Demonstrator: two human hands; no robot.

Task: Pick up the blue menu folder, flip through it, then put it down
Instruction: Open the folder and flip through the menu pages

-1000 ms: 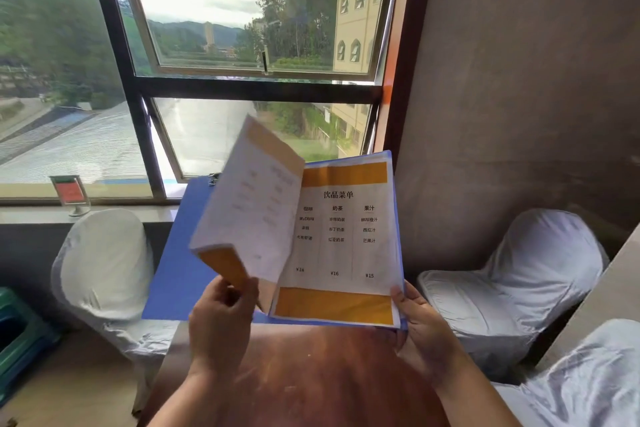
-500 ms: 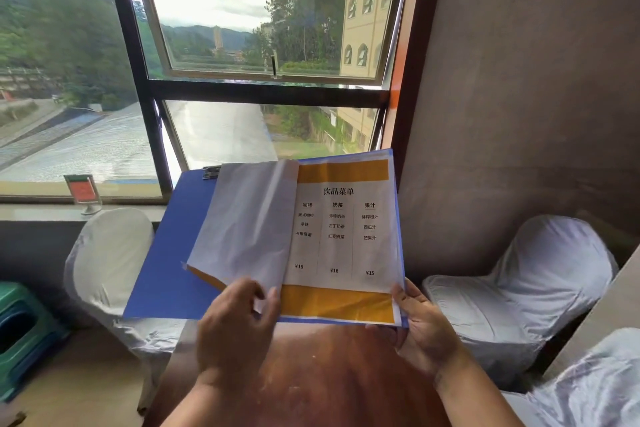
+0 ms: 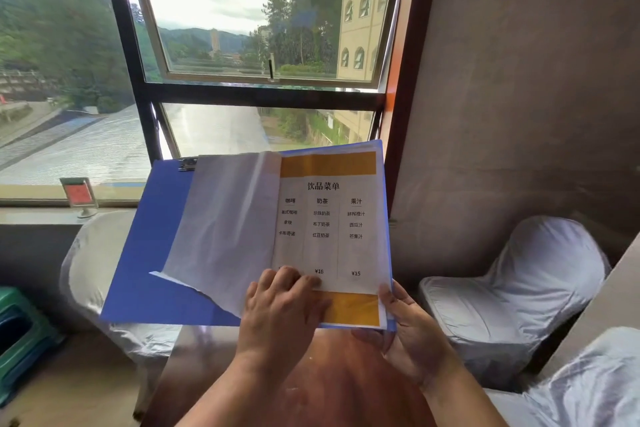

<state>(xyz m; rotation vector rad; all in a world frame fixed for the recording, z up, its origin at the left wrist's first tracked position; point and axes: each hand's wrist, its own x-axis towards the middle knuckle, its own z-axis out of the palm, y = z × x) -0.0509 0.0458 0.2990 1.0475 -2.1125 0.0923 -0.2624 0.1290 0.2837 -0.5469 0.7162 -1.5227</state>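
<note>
The blue menu folder is held open in the air above the brown table, its blue left cover spread wide. A turned page lies with its blank back up on the left side. The right page shows a printed drinks menu with orange bands. My right hand grips the folder's lower right corner from beneath, thumb on the page edge. My left hand lies flat on the bottom of the right page near the spine, fingers spread on the paper.
A big window with a dark frame fills the far side. White-covered chairs stand at the left and right. A small red sign holder sits on the sill. A green stool is at the lower left.
The lifted page has fallen flat to the left. My left hand let go of it and moved right onto the bottom of the menu page. The right hand kept its grip.
</note>
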